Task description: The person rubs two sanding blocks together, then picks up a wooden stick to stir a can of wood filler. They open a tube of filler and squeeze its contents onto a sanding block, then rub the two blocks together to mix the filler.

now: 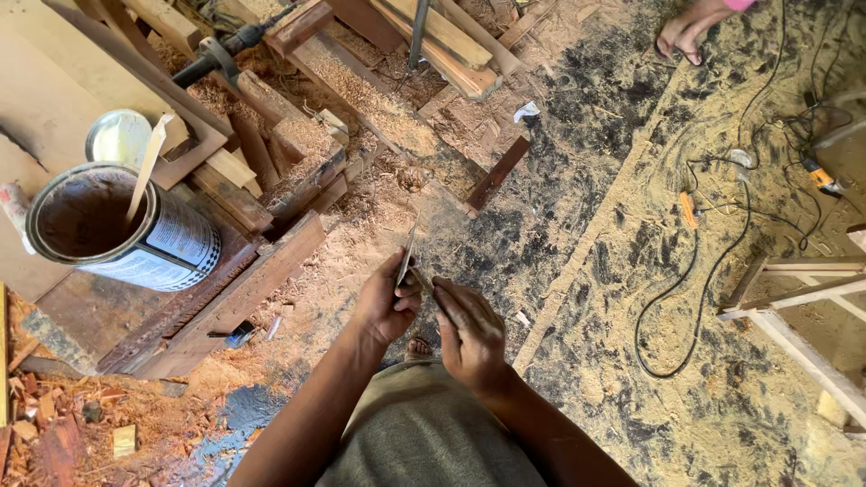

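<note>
The left hand's [386,307] fingers pinch a thin flat blade [407,256] held upright at waist height; the right hand [469,332] curls closed on its lower end. Sawdust covers the floor [577,271], an open paint can [122,230] to the left.

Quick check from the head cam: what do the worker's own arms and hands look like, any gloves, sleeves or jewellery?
Both arms are bare to the edge of the picture, with no sleeves in view. The left hand and right hand have no gloves, and no rings, watch or wristband show. A grey-green garment covers the torso between the arms.
</note>
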